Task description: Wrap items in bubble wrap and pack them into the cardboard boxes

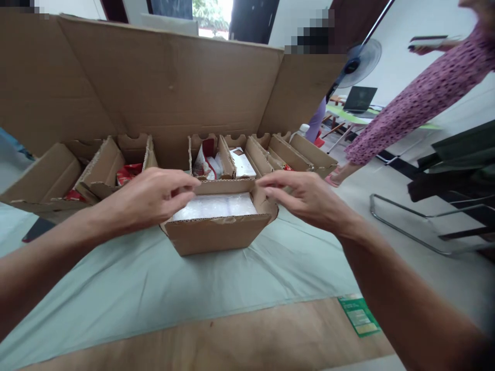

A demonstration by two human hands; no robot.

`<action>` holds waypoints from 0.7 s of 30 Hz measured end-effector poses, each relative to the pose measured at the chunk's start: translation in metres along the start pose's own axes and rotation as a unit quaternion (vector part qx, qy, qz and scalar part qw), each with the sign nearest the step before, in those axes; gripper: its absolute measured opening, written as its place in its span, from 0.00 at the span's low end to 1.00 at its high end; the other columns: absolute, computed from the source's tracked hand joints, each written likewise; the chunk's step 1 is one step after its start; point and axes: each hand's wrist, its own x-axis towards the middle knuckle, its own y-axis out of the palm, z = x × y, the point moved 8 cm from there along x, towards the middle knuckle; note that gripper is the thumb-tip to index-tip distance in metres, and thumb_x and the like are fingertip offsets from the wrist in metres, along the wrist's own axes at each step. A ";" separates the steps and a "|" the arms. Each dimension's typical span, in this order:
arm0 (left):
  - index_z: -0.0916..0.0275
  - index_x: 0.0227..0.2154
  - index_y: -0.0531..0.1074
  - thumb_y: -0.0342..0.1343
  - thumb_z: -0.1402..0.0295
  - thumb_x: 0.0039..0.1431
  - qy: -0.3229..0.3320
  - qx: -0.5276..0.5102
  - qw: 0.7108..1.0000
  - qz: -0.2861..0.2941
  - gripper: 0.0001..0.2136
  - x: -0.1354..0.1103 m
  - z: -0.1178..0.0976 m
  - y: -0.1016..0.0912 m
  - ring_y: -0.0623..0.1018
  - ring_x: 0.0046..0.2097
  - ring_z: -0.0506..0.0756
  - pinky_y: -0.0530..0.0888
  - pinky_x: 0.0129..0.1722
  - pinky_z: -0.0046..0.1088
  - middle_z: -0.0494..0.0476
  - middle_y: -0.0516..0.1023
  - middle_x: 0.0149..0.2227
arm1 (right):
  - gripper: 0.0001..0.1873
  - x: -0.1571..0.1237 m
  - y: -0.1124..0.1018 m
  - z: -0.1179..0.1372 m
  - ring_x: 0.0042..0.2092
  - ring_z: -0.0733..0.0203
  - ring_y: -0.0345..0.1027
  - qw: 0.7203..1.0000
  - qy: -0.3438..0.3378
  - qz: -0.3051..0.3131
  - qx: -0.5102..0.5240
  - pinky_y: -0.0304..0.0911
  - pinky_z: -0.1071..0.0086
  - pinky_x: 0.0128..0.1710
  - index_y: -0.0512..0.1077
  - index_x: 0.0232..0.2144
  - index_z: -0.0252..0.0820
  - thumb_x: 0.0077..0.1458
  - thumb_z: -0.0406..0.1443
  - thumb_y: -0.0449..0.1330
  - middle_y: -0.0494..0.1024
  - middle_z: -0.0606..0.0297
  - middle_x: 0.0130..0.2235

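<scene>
A small open cardboard box (216, 236) stands on the pale green cloth in front of me, with a bubble-wrapped white package (216, 206) inside. My left hand (160, 196) is over the box's left end, fingers curved, thumb apart from the index finger. At the far right corner of the same box is my right hand (305, 196), its fingertips close to the rim and its thumb apart. I see nothing held in either hand; whether the fingertips touch the cardboard, I cannot tell.
Behind the box runs a row of open cardboard bins (242, 141) with red and white packets, backed by a tall cardboard panel (174, 82). A green leaflet (359, 315) lies at the wooden table edge (216, 340). At right are a person's patterned pink trouser leg (417, 93), a fan (359, 64) and a chair (429, 226).
</scene>
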 end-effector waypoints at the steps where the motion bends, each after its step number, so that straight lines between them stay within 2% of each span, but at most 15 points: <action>1: 0.58 0.38 0.81 0.55 0.61 0.60 0.011 0.009 1.000 -0.012 0.11 -0.017 -0.003 -0.005 0.80 0.35 0.55 0.74 0.37 0.29 0.53 0.84 0.37 | 0.13 -0.014 -0.008 -0.007 0.46 0.54 0.79 0.999 0.016 -0.026 0.013 0.71 0.63 0.47 0.80 0.44 0.42 0.64 0.38 0.57 0.85 0.61 0.45; 2: 0.58 0.40 0.80 0.54 0.60 0.63 -0.003 0.011 0.999 -0.047 0.12 -0.035 0.000 -0.009 0.80 0.38 0.55 0.74 0.39 0.30 0.54 0.84 0.40 | 0.13 -0.028 -0.010 -0.016 0.45 0.54 0.79 0.998 0.032 -0.038 0.025 0.72 0.63 0.47 0.80 0.43 0.43 0.63 0.40 0.58 0.85 0.60 0.44; 4: 0.58 0.45 0.78 0.57 0.59 0.63 -0.078 -0.025 0.988 -0.132 0.13 -0.075 0.019 -0.011 0.80 0.43 0.56 0.76 0.44 0.31 0.55 0.83 0.44 | 0.14 -0.052 0.002 -0.037 0.45 0.53 0.79 0.995 0.066 -0.030 0.062 0.74 0.62 0.46 0.79 0.46 0.44 0.60 0.42 0.62 0.85 0.59 0.45; 6: 0.59 0.52 0.74 0.59 0.56 0.60 -0.155 -0.088 0.970 -0.167 0.20 -0.108 0.042 0.010 0.80 0.47 0.58 0.77 0.50 0.36 0.58 0.81 0.49 | 0.23 -0.070 0.026 -0.057 0.46 0.52 0.79 0.988 0.101 -0.020 0.115 0.75 0.61 0.44 0.76 0.53 0.43 0.57 0.45 0.65 0.83 0.57 0.48; 8: 0.61 0.59 0.69 0.61 0.53 0.57 -0.216 -0.159 0.950 -0.159 0.29 -0.127 0.059 0.043 0.80 0.52 0.61 0.77 0.53 0.42 0.63 0.78 0.55 | 0.32 -0.080 0.051 -0.071 0.47 0.51 0.79 0.975 0.128 -0.034 0.179 0.76 0.60 0.42 0.70 0.60 0.43 0.56 0.47 0.66 0.81 0.53 0.52; 11: 0.64 0.62 0.64 0.61 0.53 0.55 -0.259 -0.247 0.923 -0.140 0.34 -0.129 0.066 0.089 0.78 0.56 0.64 0.75 0.57 0.47 0.67 0.74 0.59 | 0.35 -0.084 0.086 -0.073 0.50 0.49 0.77 0.960 0.137 -0.034 0.241 0.76 0.59 0.43 0.68 0.60 0.43 0.55 0.50 0.66 0.79 0.51 0.54; 13: 0.64 0.62 0.63 0.61 0.56 0.55 -0.261 -0.272 0.915 -0.142 0.33 -0.120 0.063 0.105 0.77 0.57 0.64 0.74 0.57 0.47 0.68 0.73 0.60 | 0.32 -0.082 0.103 -0.069 0.50 0.48 0.76 0.958 0.143 -0.019 0.248 0.75 0.57 0.44 0.70 0.56 0.42 0.54 0.51 0.67 0.79 0.51 0.54; 17: 0.62 0.66 0.59 0.59 0.60 0.56 -0.247 -0.284 0.912 -0.166 0.35 -0.114 0.052 0.114 0.75 0.60 0.63 0.72 0.60 0.47 0.67 0.72 0.61 | 0.30 -0.083 0.113 -0.059 0.49 0.47 0.75 0.955 0.167 -0.048 0.239 0.74 0.56 0.43 0.70 0.53 0.41 0.53 0.51 0.66 0.79 0.52 0.52; 19: 0.62 0.67 0.57 0.59 0.60 0.57 -0.247 -0.273 0.912 -0.182 0.36 -0.128 0.046 0.113 0.74 0.61 0.64 0.70 0.62 0.48 0.68 0.72 0.61 | 0.28 -0.087 0.113 -0.051 0.45 0.49 0.75 0.956 0.170 -0.065 0.231 0.73 0.58 0.42 0.71 0.51 0.41 0.54 0.49 0.66 0.80 0.53 0.50; 21: 0.62 0.68 0.57 0.59 0.59 0.58 -0.260 -0.239 0.915 -0.195 0.36 -0.155 0.040 0.111 0.73 0.62 0.66 0.68 0.64 0.51 0.68 0.72 0.61 | 0.25 -0.093 0.115 -0.038 0.42 0.51 0.75 0.957 0.163 -0.066 0.229 0.73 0.60 0.40 0.72 0.49 0.41 0.55 0.48 0.65 0.80 0.54 0.47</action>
